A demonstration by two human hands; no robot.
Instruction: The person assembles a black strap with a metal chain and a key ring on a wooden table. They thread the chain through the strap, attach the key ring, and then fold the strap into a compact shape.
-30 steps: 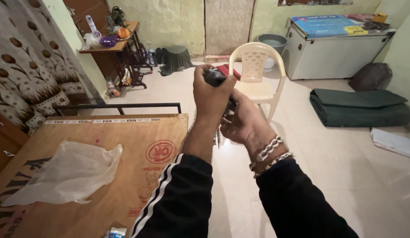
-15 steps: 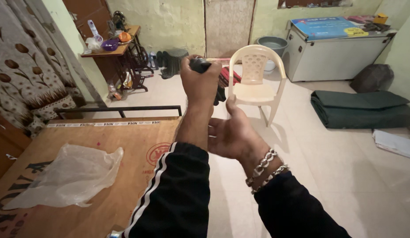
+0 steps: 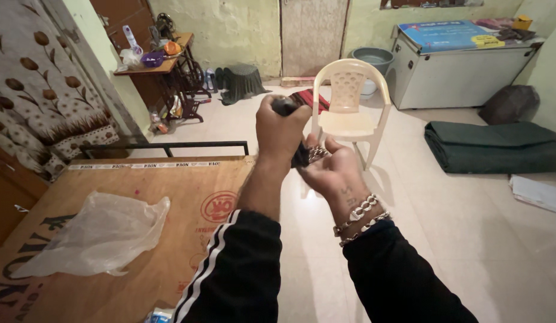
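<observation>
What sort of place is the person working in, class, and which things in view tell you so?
Most likely a room in a home: a cream plastic chair on the tiled floor, a chest freezer against the wall, and a flowered curtain beside a treadle sewing machine table.

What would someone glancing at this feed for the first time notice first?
The two hands raised mid-frame: the left hand is closed around a dark object, the right hand is cupped just below it with something metallic at the fingertips. Behind them stands a cream plastic chair on the tiled floor. At lower left, a crumpled clear plastic bag lies on a plywood board.
</observation>
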